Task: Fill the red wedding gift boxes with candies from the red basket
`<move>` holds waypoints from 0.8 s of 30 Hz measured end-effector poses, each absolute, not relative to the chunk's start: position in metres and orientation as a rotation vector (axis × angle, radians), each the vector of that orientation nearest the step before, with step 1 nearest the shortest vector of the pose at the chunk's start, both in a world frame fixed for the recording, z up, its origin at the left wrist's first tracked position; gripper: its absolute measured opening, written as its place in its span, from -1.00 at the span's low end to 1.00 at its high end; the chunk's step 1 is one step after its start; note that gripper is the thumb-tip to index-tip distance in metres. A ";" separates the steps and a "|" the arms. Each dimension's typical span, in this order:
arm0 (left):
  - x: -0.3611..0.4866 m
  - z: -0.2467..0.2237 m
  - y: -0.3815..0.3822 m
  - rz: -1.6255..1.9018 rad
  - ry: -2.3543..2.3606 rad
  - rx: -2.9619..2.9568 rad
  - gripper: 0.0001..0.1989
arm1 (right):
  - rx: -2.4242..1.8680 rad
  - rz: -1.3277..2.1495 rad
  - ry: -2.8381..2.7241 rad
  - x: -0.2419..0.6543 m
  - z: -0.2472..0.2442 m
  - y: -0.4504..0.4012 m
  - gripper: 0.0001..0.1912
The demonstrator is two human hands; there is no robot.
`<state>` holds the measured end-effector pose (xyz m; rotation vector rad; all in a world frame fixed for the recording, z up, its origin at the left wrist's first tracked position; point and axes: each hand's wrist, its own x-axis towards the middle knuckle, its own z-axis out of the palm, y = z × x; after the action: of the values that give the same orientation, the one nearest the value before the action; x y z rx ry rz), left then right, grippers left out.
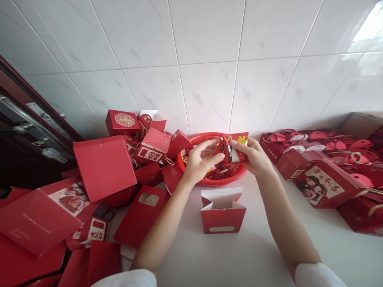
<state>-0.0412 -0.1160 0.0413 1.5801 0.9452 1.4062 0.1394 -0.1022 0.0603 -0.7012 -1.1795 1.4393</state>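
Note:
My right hand [251, 156] grips a red foil packet [237, 149] with gold characters, a dark strip showing across its middle. My left hand [203, 162] is raised beside it, with the fingertips at the packet's left edge and thumb and fingers apart. Both hands hover over a round red plastic basket [191, 140] holding small red wrapped items. Below the hands, a small red-and-white paper gift box [223, 218] stands on the white counter [185, 255] with its top flaps open.
Heaped red paper boxes and flat sheets [101, 167] fill the left side. Red printed gift boxes [323, 183] and rounded red pieces [338, 145] lie on the right. White tiles [206, 63] rise behind the counter, and a dark door with a metal lock [32, 127] stands at left.

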 end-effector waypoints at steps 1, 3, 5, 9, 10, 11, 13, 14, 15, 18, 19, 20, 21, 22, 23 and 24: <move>-0.046 0.046 -0.125 1.387 0.926 1.607 -0.49 | -0.699 1.424 -1.224 0.140 0.063 -0.108 -0.65; -0.056 0.056 -0.143 1.296 0.872 1.679 -0.47 | -0.677 1.369 -1.336 0.145 0.068 -0.121 -0.71; -0.070 0.067 -0.160 1.152 0.811 1.757 -0.46 | -0.646 1.292 -1.484 0.152 0.074 -0.133 -0.78; -0.095 0.082 -0.181 0.930 0.875 2.083 -0.77 | -0.628 1.231 -1.873 0.163 0.087 -0.153 -0.77; -0.099 0.084 -0.183 0.861 0.890 2.175 -0.84 | -0.635 1.229 -1.966 0.164 0.089 -0.156 -0.76; -0.102 0.085 -0.184 0.774 0.888 2.247 -0.87 | -0.642 1.222 -2.049 0.164 0.091 -0.159 -0.74; -0.103 0.084 -0.184 0.590 0.866 2.303 -0.86 | -0.648 1.193 -2.186 0.162 0.091 -0.161 -0.71; -0.101 0.083 -0.184 0.515 0.864 2.293 -0.84 | -0.650 1.175 -2.242 0.161 0.091 -0.162 -0.70; -0.099 0.081 -0.183 0.459 0.873 2.272 -0.82 | -0.655 1.157 -2.287 0.160 0.090 -0.162 -0.70; -0.091 0.075 -0.177 0.355 0.942 2.200 -0.78 | -0.701 1.110 -2.332 0.159 0.087 -0.161 -0.74; -0.089 0.073 -0.175 0.331 0.967 2.187 -0.76 | -0.723 1.098 -2.326 0.160 0.087 -0.161 -0.75; -0.087 0.071 -0.173 0.318 0.995 2.180 -0.74 | -0.739 1.087 -2.316 0.160 0.087 -0.161 -0.75; -0.086 0.069 -0.171 0.316 1.026 2.173 -0.73 | -0.748 1.077 -2.304 0.160 0.087 -0.161 -0.75; -0.086 0.067 -0.169 0.325 1.046 2.162 -0.73 | -0.750 1.069 -2.290 0.161 0.087 -0.161 -0.74; -0.086 0.065 -0.167 0.342 1.053 2.144 -0.73 | -0.748 1.057 -2.273 0.161 0.087 -0.161 -0.73; -0.086 0.064 -0.166 0.366 1.048 2.120 -0.74 | -0.745 1.038 -2.254 0.160 0.087 -0.162 -0.72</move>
<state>-0.0865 -0.1656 0.0640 2.1198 1.0480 0.3656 0.1601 -0.1615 0.0868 -0.7453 -2.2544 1.0380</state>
